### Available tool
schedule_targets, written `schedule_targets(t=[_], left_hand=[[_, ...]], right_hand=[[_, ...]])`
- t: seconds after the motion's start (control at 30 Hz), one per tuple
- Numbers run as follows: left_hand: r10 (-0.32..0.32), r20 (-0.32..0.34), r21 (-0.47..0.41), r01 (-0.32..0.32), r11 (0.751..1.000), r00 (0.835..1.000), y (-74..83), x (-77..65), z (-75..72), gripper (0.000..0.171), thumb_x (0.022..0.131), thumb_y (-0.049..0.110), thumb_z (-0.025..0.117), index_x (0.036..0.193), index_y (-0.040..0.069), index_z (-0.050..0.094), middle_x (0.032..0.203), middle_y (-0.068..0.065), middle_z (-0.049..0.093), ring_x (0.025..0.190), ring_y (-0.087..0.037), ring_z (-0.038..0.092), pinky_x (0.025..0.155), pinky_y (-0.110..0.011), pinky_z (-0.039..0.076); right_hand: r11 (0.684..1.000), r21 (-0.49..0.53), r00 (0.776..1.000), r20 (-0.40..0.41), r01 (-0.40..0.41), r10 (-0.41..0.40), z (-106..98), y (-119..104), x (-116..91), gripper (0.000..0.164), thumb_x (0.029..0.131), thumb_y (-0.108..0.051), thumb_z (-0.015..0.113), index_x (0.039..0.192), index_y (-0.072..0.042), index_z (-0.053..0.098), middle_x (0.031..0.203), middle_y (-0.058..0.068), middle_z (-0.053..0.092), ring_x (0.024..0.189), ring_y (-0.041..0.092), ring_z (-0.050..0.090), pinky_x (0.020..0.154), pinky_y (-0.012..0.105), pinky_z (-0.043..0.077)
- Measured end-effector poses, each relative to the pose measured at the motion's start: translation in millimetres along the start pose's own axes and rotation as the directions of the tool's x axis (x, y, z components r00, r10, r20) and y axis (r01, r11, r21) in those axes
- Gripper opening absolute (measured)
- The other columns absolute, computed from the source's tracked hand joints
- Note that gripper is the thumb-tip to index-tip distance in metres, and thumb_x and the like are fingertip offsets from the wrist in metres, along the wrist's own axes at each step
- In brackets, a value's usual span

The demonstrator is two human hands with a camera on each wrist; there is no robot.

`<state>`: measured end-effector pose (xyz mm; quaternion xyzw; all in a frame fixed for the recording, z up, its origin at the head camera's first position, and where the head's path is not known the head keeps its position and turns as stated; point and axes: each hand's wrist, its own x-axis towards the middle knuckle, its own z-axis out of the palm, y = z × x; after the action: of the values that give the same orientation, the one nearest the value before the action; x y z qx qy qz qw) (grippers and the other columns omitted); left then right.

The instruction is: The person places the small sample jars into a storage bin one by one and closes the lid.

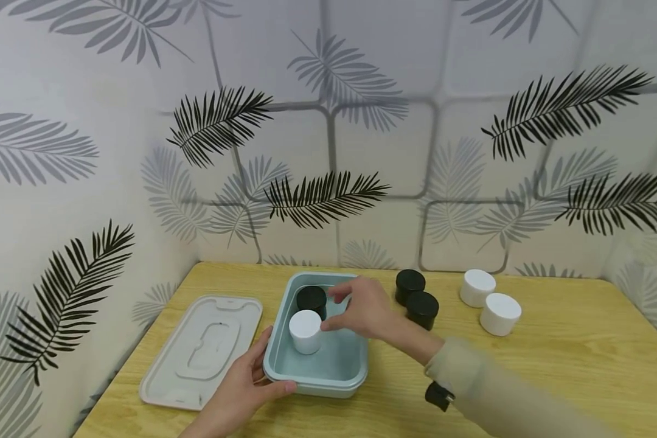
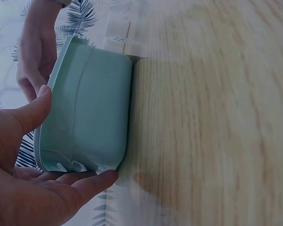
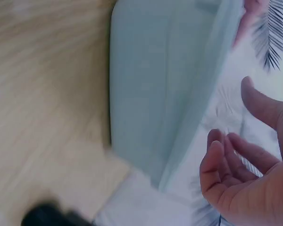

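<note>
A pale blue-green plastic box [image 1: 328, 371] stands on the table, holding a black round jar [image 1: 311, 298] at the back left and a white round jar [image 1: 305, 331] in front of it. My left hand [image 1: 243, 383] grips the box's near left corner, thumb along the front and fingers at the side; the left wrist view shows this hand [image 2: 42, 183] against the box wall. Above the box interior, my right hand [image 1: 364, 307] has thumb and fingers apart, close to the white jar's right side. In the right wrist view nothing is between this hand's [image 3: 250, 165] fingers.
Left of the box lies a light grey lid [image 1: 208, 350]. To its right stand two black jars [image 1: 410, 285] and two white jars [image 1: 500, 314] on the wooden table [image 1: 569, 365]. A leaf-patterned wall [image 1: 383, 152] rises behind the table. A dark device [image 1: 439, 395] sits at my right wrist.
</note>
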<state>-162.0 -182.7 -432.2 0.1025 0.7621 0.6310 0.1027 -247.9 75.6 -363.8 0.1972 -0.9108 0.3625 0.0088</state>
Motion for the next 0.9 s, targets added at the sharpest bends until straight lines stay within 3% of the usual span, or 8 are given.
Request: schedule_targets(t=[0.2,0.43,0.67,0.9], left_hand=[[-0.009,-0.025,0.027,0.010,1.000,1.000,0.4,-1.2,1.1,0.109,0.090,0.016,0.088,0.167,-0.002,0.013,0.167,-0.029,0.026,0.140,-0.043,0.050,0.104,-0.044,0.054],[-0.011,-0.035,0.040,0.013,0.999,0.999,-1.5,-3.3,-0.1,0.110,0.089,0.017,0.088,0.168,-0.001,0.013,0.167,-0.028,0.027,0.141,-0.042,0.050,0.104,-0.040,0.054],[-0.008,-0.031,0.030,0.009,1.000,0.999,-2.8,-3.3,-0.5,0.110,0.090,0.016,0.088,0.168,-0.001,0.012,0.166,-0.029,0.028,0.140,-0.042,0.050,0.103,-0.037,0.054],[0.002,-0.027,0.031,-0.001,1.000,1.000,-0.8,-2.5,-0.2,0.109,0.090,0.016,0.087,0.168,-0.001,0.013,0.164,-0.031,0.031,0.138,-0.044,0.052,0.102,-0.038,0.055]], right_hand=[[0.999,0.006,0.998,-0.052,0.044,-0.044,-58,37,-24,0.055,0.077,-0.030,0.097,0.123,-0.007,0.079,0.096,-0.003,0.076,0.074,0.013,0.062,0.065,0.031,0.053],[1.000,0.007,0.998,-0.058,-0.013,0.014,-107,92,-57,0.063,0.082,-0.035,0.094,0.134,-0.007,0.073,0.107,0.001,0.076,0.078,0.018,0.059,0.059,0.031,0.047],[0.999,0.031,0.999,-0.044,-0.008,0.009,-113,142,-74,0.065,0.081,-0.032,0.095,0.135,-0.004,0.072,0.116,0.003,0.075,0.073,0.011,0.051,0.054,0.027,0.038],[0.993,0.121,0.999,-0.044,0.009,-0.003,-98,165,-76,0.068,0.081,-0.025,0.095,0.139,-0.002,0.069,0.122,0.009,0.074,0.078,0.012,0.053,0.053,0.025,0.038]])
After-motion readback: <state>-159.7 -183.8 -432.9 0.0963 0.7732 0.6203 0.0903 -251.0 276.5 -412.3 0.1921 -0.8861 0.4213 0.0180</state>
